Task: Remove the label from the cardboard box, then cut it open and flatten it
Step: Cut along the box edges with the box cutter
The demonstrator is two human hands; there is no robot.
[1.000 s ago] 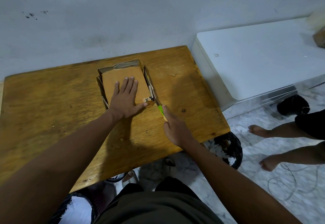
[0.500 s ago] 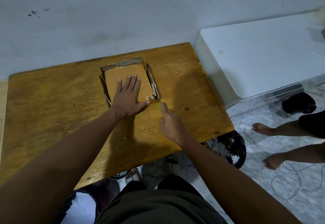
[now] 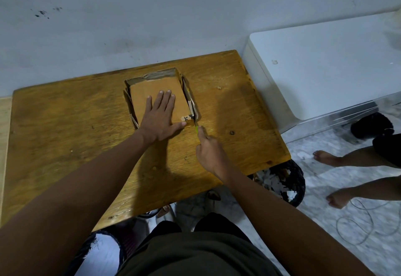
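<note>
A shallow brown cardboard box lies on the wooden table, its torn walls standing low around a flat panel. A small white label scrap marked "34" clings to the box's near right corner. My left hand presses flat on the panel, fingers spread. My right hand grips a green-handled cutter. The cutter's blade sits at the box's near right corner, just beside the scrap.
A white cabinet stands right of the table against the grey wall. A black bin with paper scraps sits under the table's right corner. Another person's bare legs and a loose cable are on the marble floor.
My right hand has pushed the cutter forward along the box's right side towards the near corner. My left hand stays pressed on the panel.
</note>
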